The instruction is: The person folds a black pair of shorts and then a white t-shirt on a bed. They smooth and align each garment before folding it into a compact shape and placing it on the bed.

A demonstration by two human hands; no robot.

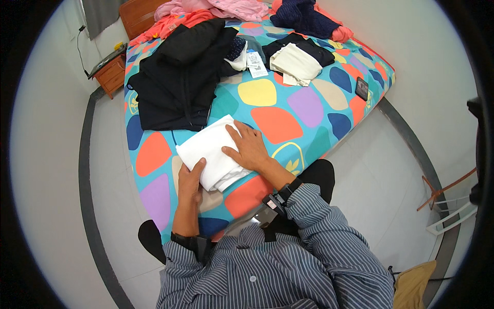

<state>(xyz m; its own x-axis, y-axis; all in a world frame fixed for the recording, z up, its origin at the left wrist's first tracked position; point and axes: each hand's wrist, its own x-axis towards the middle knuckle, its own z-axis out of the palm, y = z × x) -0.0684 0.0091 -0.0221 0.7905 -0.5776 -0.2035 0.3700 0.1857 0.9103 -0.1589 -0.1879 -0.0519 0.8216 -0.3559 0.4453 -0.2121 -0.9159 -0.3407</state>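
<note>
A folded white cloth garment (210, 150) lies at the near edge of a bed with a colourful patterned sheet (257, 92). My left hand (190, 180) grips its lower left edge, the thumb on top and the fingers hidden underneath. Flat across its right part rests my right hand (249, 146), fingers apart and palm down. Just beyond the white garment is a black hooded jacket (173, 77), spread out.
Farther back lie a folded cream garment (295, 63) on a black one (324, 56), a paper tag (256, 64) and a navy garment (303, 17). A smartphone (361, 89) is near the bed's right edge. A wooden nightstand (112, 73) stands at left.
</note>
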